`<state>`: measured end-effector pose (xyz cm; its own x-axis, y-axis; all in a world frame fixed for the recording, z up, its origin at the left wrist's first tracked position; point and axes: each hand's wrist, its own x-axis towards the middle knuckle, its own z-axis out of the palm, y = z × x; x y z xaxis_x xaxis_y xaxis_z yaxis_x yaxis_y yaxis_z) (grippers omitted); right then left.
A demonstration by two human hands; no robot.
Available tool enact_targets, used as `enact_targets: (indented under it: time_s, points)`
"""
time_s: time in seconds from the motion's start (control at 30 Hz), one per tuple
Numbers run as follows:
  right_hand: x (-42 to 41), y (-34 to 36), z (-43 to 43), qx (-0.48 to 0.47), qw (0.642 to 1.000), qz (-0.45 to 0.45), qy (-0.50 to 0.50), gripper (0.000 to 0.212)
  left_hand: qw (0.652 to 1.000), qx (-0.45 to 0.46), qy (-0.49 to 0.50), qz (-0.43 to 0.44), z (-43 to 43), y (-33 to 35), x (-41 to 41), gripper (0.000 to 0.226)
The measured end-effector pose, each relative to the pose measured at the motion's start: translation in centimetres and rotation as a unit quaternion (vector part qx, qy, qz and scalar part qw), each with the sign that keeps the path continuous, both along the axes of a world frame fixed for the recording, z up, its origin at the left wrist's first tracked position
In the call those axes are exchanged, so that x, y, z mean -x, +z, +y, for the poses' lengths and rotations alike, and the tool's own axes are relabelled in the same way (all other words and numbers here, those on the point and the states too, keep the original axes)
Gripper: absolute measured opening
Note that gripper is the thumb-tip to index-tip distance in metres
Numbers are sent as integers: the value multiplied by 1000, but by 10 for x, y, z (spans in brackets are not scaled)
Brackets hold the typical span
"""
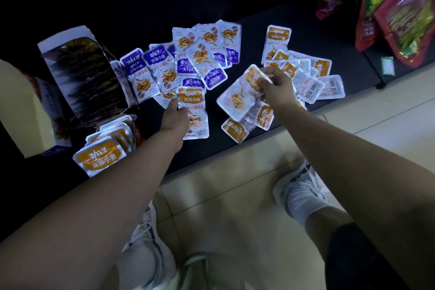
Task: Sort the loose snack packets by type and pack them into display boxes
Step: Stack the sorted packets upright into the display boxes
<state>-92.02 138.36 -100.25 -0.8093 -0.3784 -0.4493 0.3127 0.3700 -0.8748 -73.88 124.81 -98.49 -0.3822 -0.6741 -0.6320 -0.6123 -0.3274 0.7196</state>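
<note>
Since both orange packets sit mid-frame in pinches, the left packet (194, 113) in the left hand (175, 117) and the right packet (237, 96) in the right hand (277, 87), I fear slick foil slipping into the purple pile (188, 59) just beside, or off the shelf edge (223, 143).

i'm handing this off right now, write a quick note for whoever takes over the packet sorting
Left hand grips one orange packet. Right hand pinches a second orange packet.
Purple packets lie heaped in the middle, and the loose orange pile lies to the right.
Done: a packed row of orange ones stands at near left, apparently boxed.
Left: both held packets, the orange pile, all the purple.
</note>
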Motion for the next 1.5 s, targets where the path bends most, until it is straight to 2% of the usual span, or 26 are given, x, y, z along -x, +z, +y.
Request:
enact_targets:
  time_s: [0.1,0.23,0.33,0.4,0.47,0.5,0.6,0.67,0.7,0.83,1.03,1.1,1.2,1.3,1.33,1.43,1.5]
  points:
    - [-2,9,-4,8,998,-33,62,14,1000,4,-10,16,-1,2,0,29]
    - [-25,13,-17,34,985,-61,159,14,998,-45,-28,39,11,7,9,23]
    - [-38,13,-26,29,978,-42,203,10,995,-57,-71,42,19,11,13,22]
    - [-38,8,-27,21,982,-30,184,9,994,-42,-90,42,19,8,11,30]
    - [-30,-2,-22,-59,982,45,171,16,996,-32,-75,28,15,3,6,33]
    - [-24,-7,-17,-136,966,106,194,26,998,-29,-56,24,13,1,4,33]
    - [-16,-19,1,-339,858,222,317,71,1000,-24,-11,14,7,-8,-1,32]
    - [-20,-25,8,-373,808,257,376,89,1000,-22,-2,11,6,-13,-2,33]
    - [-22,-28,10,-366,806,266,382,91,1000,-24,3,11,6,-15,-2,34]
    - [-20,-31,12,-316,837,286,344,87,1000,-28,10,5,6,-18,-2,35]
    - [-18,-21,15,-292,845,312,323,73,1000,-25,-5,-2,6,-12,-2,32]
    - [-17,-16,12,-259,873,306,278,67,1000,-25,-8,-5,6,-10,-2,33]
    - [-15,-3,5,-159,927,262,216,42,999,-33,-3,-11,6,-7,-1,33]
    - [-18,7,-3,-45,945,212,246,11,999,-53,4,-14,6,-3,1,29]
    - [-20,7,-5,-16,948,190,256,10,998,-61,2,-13,6,-1,2,25]
    - [-31,4,-12,33,949,159,270,32,995,-96,22,0,8,4,6,12]
    - [-39,7,-15,55,946,147,282,20,990,-132,58,11,7,5,7,18]
